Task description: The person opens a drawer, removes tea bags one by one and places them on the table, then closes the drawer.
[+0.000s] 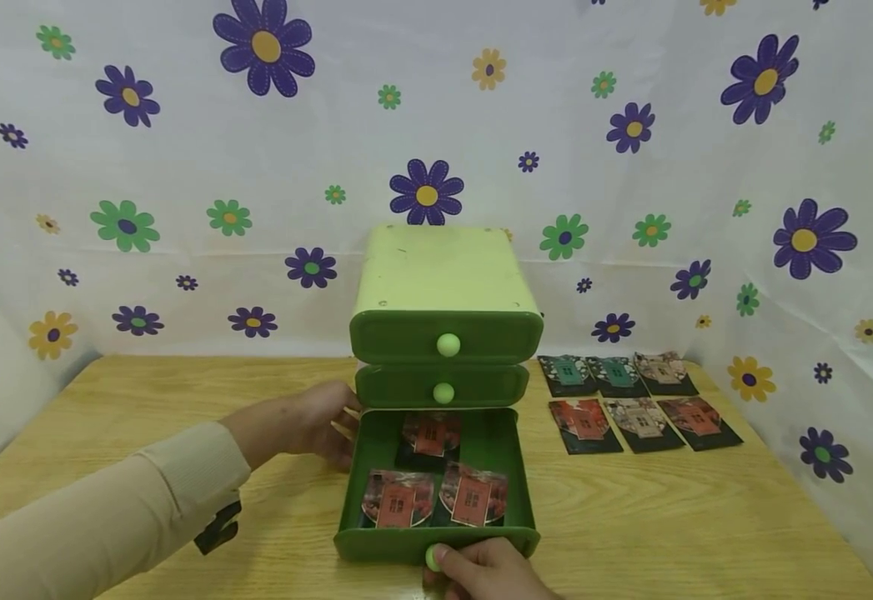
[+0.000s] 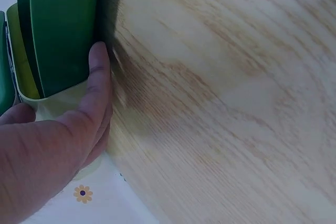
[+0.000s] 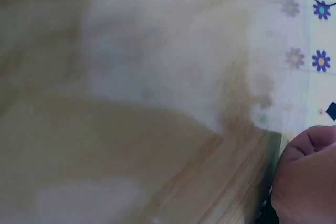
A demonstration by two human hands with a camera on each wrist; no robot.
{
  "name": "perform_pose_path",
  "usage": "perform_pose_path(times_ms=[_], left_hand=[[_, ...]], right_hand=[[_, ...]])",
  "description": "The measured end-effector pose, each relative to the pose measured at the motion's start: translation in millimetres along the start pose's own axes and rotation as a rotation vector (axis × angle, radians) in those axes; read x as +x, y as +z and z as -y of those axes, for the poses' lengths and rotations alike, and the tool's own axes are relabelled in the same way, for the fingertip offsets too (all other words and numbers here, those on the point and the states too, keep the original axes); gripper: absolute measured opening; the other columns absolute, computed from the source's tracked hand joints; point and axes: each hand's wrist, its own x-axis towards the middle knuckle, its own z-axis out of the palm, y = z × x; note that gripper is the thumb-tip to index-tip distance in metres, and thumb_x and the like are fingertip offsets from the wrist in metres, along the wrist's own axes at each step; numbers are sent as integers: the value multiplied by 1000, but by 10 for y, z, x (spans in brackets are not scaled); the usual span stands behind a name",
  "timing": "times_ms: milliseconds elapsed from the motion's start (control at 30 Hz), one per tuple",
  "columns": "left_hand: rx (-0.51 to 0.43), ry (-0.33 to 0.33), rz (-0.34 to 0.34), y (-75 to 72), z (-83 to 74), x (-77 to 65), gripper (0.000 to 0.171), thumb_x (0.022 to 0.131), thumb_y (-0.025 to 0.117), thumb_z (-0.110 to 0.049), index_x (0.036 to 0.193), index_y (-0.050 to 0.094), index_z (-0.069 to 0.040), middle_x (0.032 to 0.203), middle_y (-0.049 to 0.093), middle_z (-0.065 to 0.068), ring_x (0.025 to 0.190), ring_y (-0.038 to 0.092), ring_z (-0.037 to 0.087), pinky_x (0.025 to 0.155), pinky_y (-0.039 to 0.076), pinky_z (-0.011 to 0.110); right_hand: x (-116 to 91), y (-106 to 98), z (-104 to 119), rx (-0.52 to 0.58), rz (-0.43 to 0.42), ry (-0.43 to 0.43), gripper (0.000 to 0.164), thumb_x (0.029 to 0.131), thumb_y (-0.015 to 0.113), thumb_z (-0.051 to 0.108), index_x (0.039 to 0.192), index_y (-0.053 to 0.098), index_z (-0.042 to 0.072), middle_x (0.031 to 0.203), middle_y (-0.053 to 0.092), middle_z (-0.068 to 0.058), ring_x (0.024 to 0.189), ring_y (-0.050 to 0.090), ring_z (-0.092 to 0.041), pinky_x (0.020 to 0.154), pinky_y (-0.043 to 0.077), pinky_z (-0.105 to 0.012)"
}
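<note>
A small green drawer cabinet [image 1: 444,267] with a pale top stands on the wooden table, its bottom drawer [image 1: 383,546] pulled out. Inside that drawer lie three flat square packets with red labels, one packet [image 1: 432,435] behind two others. My right hand [image 1: 492,571] pinches the round light-green knob [image 1: 432,558] on the drawer's front between thumb and fingers. At the cabinet's left side is my left hand [image 1: 323,421]. In the left wrist view, its extended fingers [image 2: 97,85] lie along the cabinet's side near the green drawer. The right wrist view shows only part of the right hand [image 3: 307,182].
Right of the cabinet, several similar packets [image 1: 584,425] lie in two rows on the table [image 1: 631,517], with green, beige and red labels. The middle drawer [image 1: 406,387] and top drawer [image 1: 394,335] are closed. A flower-printed cloth [image 1: 181,167] hangs behind.
</note>
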Motion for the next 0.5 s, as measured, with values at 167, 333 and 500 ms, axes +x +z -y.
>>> perform_pose_path(times_ms=[167, 333, 500], left_hand=[[13, -9, 13, -26, -20, -12, 43, 100, 36, -12, 139, 39, 5, 141, 38, 35, 114, 57, 50, 88, 56, 53], [51, -27, 2, -94, -5, -43, 44, 101, 35, -14, 141, 40, 5, 142, 38, 36, 115, 57, 52, 89, 56, 55], [50, -34, 22, -97, -4, -60, 44, 102, 33, -14, 141, 41, 5, 142, 37, 36, 111, 60, 48, 87, 57, 57]], right_hand=[[-15, 22, 9, -12, -28, -14, 41, 100, 60, 34, 89, 78, -1, 54, 52, 6, 44, 35, -4, 45, 31, -21], [-10, 63, 16, 12, -26, -15, 42, 99, 62, 34, 86, 78, -2, 53, 53, 5, 44, 37, -4, 45, 32, -21], [-3, 108, -22, -23, -71, 19, 39, 97, 64, 36, 88, 79, 1, 63, 67, 1, 48, 49, -4, 49, 41, -21]])
